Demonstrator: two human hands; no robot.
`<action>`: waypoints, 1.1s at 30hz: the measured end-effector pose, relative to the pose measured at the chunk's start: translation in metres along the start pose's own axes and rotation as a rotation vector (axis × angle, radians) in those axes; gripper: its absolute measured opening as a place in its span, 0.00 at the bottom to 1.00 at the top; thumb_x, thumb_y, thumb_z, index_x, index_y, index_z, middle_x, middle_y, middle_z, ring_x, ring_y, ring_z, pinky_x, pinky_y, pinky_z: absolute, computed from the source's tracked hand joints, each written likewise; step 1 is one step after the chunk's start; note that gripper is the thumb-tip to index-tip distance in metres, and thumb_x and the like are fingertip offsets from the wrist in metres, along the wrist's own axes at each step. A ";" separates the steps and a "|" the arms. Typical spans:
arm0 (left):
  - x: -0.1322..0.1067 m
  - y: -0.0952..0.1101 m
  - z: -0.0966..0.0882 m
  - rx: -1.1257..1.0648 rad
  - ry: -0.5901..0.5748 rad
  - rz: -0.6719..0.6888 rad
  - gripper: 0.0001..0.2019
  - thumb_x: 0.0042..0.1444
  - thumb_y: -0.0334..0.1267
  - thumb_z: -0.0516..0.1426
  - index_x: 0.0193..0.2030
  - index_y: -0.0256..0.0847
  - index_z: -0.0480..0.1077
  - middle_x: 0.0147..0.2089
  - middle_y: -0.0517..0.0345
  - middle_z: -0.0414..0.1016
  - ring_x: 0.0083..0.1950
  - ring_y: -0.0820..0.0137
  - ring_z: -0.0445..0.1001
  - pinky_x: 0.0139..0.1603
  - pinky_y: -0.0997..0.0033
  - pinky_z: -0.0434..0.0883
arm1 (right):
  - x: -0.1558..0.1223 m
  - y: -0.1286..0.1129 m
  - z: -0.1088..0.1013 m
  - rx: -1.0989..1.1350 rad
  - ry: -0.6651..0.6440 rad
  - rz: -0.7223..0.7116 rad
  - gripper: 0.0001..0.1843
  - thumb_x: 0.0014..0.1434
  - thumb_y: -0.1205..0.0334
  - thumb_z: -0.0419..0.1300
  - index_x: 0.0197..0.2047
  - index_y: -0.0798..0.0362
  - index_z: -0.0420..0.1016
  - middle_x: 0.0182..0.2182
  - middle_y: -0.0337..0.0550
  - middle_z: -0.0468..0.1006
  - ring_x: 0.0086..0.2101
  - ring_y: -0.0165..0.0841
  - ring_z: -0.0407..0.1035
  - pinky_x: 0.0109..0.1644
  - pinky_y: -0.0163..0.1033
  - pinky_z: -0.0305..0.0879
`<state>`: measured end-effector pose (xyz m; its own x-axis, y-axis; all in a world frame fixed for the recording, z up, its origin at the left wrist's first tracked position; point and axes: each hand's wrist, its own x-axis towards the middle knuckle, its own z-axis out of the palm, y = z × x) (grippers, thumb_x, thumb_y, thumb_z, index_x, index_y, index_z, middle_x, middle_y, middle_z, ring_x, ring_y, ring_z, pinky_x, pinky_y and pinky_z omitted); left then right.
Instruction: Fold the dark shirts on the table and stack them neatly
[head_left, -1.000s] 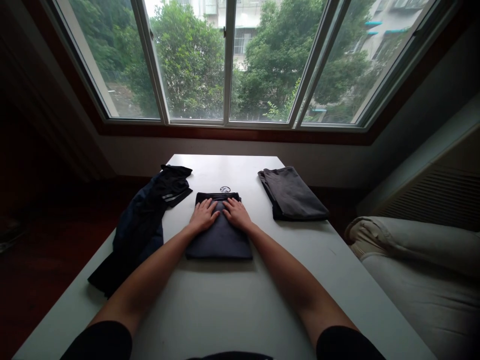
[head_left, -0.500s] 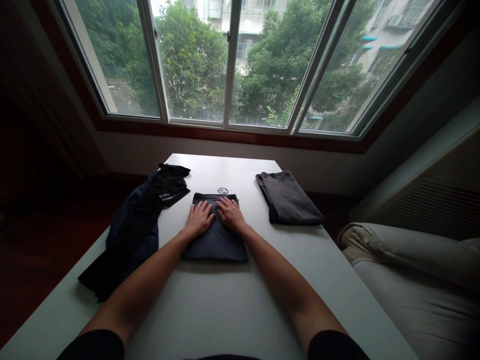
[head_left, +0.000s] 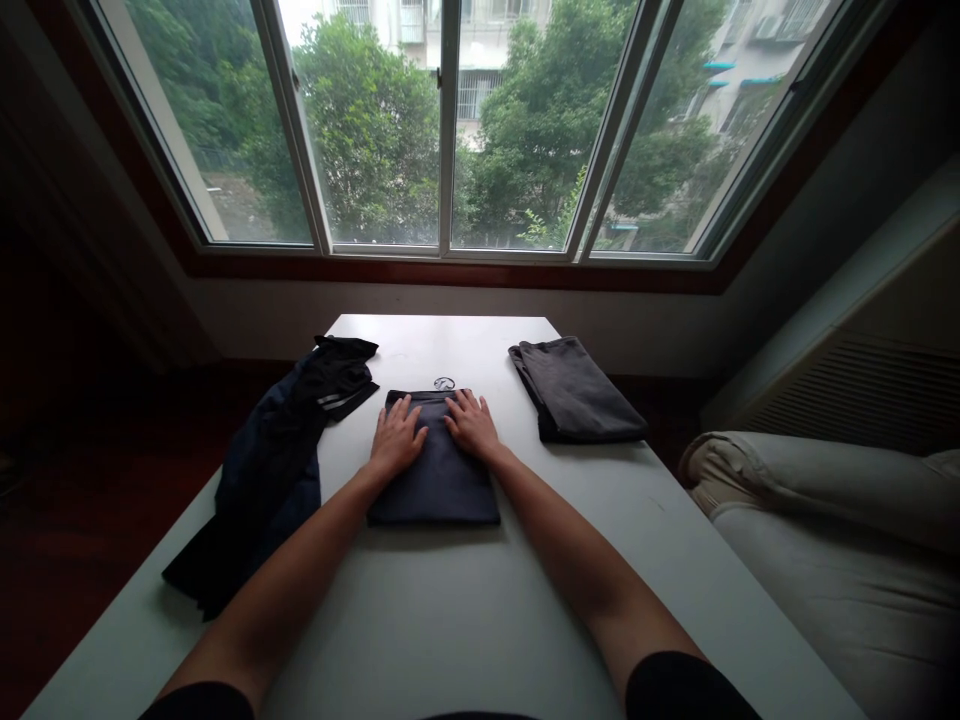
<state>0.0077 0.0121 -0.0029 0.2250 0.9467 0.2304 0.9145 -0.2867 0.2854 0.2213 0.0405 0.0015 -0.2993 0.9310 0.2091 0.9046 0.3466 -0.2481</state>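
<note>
A dark blue-grey garment (head_left: 442,490), folded into a flat square, lies in the middle of the white table (head_left: 420,620). My left hand (head_left: 397,437) rests palm down on its upper left part, fingers spread. On the upper right part lies my right hand (head_left: 471,424), also flat with the fingers apart. Just beyond the garment's far edge is a small ring-shaped thing (head_left: 444,383), too small to name. What lies under my palms is hidden.
Unfolded dark clothes (head_left: 277,450), black and navy with pale stripes, sprawl along the table's left edge. A folded dark grey garment (head_left: 581,395) sits at the right edge. To the right stands a pale sofa (head_left: 832,540); a window (head_left: 450,130) is beyond the table.
My hands have moved slightly apart on the folded garment, the right one shifting outward to the right. The view has shifted a little; the other clothes lie as before.
</note>
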 end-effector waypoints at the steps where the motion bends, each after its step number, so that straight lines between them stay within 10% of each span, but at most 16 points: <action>1: -0.001 0.005 0.003 -0.006 -0.017 0.013 0.29 0.69 0.50 0.51 0.73 0.43 0.61 0.81 0.47 0.45 0.80 0.52 0.45 0.78 0.45 0.40 | 0.000 -0.002 0.001 0.002 -0.028 -0.033 0.31 0.74 0.48 0.46 0.75 0.47 0.59 0.76 0.47 0.49 0.75 0.42 0.37 0.76 0.56 0.30; 15: 0.007 -0.030 0.008 -0.034 -0.117 -0.054 0.32 0.69 0.55 0.50 0.76 0.49 0.56 0.80 0.48 0.46 0.80 0.49 0.43 0.76 0.37 0.42 | -0.006 -0.005 -0.005 -0.024 -0.028 -0.005 0.32 0.73 0.45 0.49 0.74 0.50 0.61 0.75 0.52 0.51 0.74 0.45 0.39 0.76 0.58 0.31; 33: 0.005 -0.010 -0.003 -0.134 -0.106 -0.096 0.24 0.68 0.49 0.55 0.67 0.45 0.69 0.76 0.41 0.58 0.78 0.47 0.52 0.74 0.32 0.43 | 0.002 -0.013 0.014 0.027 -0.148 -0.030 0.39 0.72 0.35 0.43 0.78 0.46 0.52 0.77 0.45 0.44 0.75 0.44 0.34 0.76 0.53 0.30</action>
<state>-0.0011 0.0192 -0.0018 0.1793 0.9788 0.0987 0.8821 -0.2044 0.4244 0.2045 0.0391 -0.0084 -0.3696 0.9261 0.0759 0.8867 0.3759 -0.2693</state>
